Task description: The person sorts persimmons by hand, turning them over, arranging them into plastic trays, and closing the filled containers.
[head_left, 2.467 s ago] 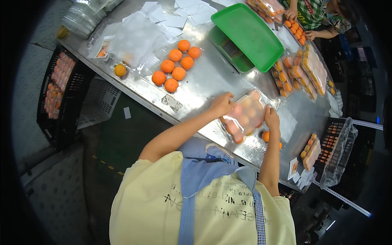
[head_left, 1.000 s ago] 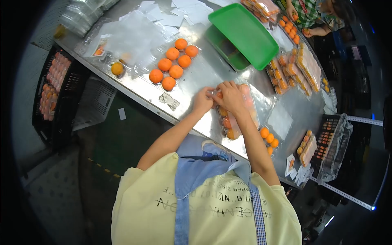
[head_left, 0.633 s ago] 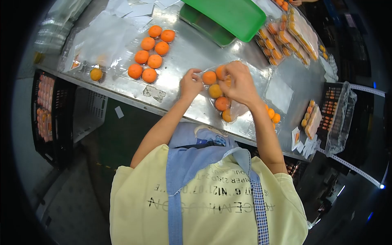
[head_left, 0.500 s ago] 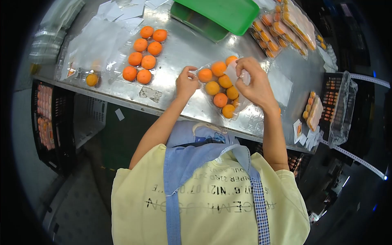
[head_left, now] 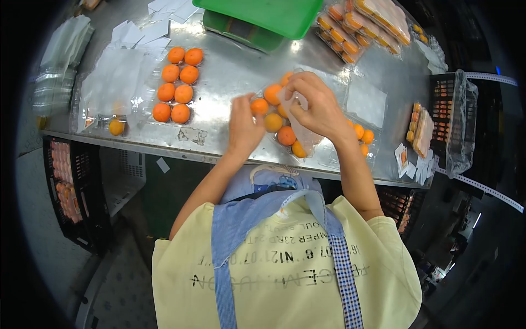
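In front of me on the metal table (head_left: 219, 71) lies a clear tray of orange fruit (head_left: 273, 123). My left hand (head_left: 245, 123) is at the tray's left side, fingers raised and blurred, so its grip is unclear. Over the tray's right part, my right hand (head_left: 313, 104) pinches a thin whitish sheet (head_left: 298, 122), which hangs down across some of the fruit. Several oranges (head_left: 184, 94) stand in two columns in another clear tray to the left. More oranges (head_left: 368, 136) lie in a tray right of my right arm, partly hidden by it.
A green tray (head_left: 268, 13) is at the far side, with stacked fruit packs (head_left: 345, 33) to its right. White sheets (head_left: 112, 82) and plastic trays (head_left: 63, 66) lie left. A fruit pack (head_left: 421, 131) and black crate (head_left: 442, 109) are right; another crate (head_left: 68, 186) stands lower left.
The clear cover and pale sheet no longer lie over the whole fruit tray; my right hand has lifted the sheet. My hands have moved apart. The view has shifted and turned, and the co-worker is out of it.
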Demonstrator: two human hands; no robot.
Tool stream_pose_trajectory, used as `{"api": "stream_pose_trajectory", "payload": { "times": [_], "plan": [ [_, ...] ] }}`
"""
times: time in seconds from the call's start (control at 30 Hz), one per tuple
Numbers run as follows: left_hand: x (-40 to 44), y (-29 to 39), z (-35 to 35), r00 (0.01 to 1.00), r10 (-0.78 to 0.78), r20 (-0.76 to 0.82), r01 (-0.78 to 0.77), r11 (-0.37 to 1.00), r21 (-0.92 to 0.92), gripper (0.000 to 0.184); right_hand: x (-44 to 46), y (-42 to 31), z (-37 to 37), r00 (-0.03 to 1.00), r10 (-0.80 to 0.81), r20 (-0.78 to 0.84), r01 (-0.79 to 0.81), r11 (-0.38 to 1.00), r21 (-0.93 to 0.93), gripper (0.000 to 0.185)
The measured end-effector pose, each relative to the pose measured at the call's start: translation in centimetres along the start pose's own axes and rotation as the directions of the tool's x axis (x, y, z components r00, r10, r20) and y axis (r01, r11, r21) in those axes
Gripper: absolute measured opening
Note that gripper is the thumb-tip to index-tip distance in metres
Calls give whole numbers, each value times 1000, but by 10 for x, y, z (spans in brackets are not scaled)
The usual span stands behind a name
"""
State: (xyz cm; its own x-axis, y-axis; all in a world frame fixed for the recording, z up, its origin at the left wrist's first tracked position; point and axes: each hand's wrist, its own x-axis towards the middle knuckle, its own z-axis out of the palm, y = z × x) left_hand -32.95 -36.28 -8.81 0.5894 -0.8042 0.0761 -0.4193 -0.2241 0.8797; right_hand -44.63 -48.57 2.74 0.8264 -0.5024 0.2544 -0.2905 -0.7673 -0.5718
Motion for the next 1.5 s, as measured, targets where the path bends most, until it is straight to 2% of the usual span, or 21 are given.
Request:
{"api": "stream_pose_trajectory", "payload": {
  "times": [0.03,0.1,0.2,0.23,0.33,0.43,0.5,0.57,0.67,0.73,0.77,0.87,1.07,1.2,1.27,1.3,1.4,1.5],
  "plan": [
    [-4,13,-2,941,-192,279,220,973,-73,39,0,3,4,999,-28,-27,28,1000,11,7],
    [-9,10,13,789,-159,593,301,942,-148,40,1,3,6,999,-28,-26,28,999,18,8],
    [-7,21,21,649,-42,760,450,827,-338,39,-3,4,6,1000,-14,10,13,1000,27,16],
    [-7,22,24,658,-22,753,456,807,-375,39,-6,4,4,1000,-3,29,2,1000,28,19],
    [-9,23,29,678,38,734,475,740,-476,38,-24,-2,6,977,72,-200,-50,993,110,26],
    [-5,29,36,622,-118,774,649,630,-426,30,-81,19,1,884,443,-149,-378,865,330,30],
    [-12,21,46,657,-137,741,623,651,-433,28,-132,38,5,773,627,-95,-607,775,177,28],
    [-11,23,48,669,-138,731,604,675,-425,27,-178,45,13,610,791,43,-792,611,-7,28],
    [-12,32,47,686,-110,719,580,679,-450,26,-206,29,29,535,774,339,-845,497,198,27],
    [-11,40,45,695,-136,707,602,648,-467,23,-217,29,59,499,769,400,-802,234,550,29],
    [-12,43,45,699,-148,699,611,631,-478,22,-215,29,63,436,800,413,-815,156,558,23],
    [-15,46,47,708,-191,680,595,679,-430,21,-221,29,73,445,797,409,-698,22,716,18],
    [-24,68,50,708,-253,659,610,689,-392,20,-225,31,64,338,841,422,-723,-55,689,12],
    [-15,79,58,738,-252,626,638,563,-525,21,-234,44,64,304,852,427,-723,-85,685,12],
    [2,104,58,756,-278,592,641,494,-587,22,-241,53,67,334,836,435,-741,-52,670,13],
    [8,115,55,739,-262,620,647,533,-546,31,-243,57,67,349,828,438,-749,-34,662,14],
    [26,129,70,732,-265,628,664,482,-571,35,-245,63,60,337,846,413,-829,59,555,18],
    [48,146,86,747,-273,607,651,491,-579,38,-251,70,47,328,872,365,-764,18,645,20]
  ]
}}
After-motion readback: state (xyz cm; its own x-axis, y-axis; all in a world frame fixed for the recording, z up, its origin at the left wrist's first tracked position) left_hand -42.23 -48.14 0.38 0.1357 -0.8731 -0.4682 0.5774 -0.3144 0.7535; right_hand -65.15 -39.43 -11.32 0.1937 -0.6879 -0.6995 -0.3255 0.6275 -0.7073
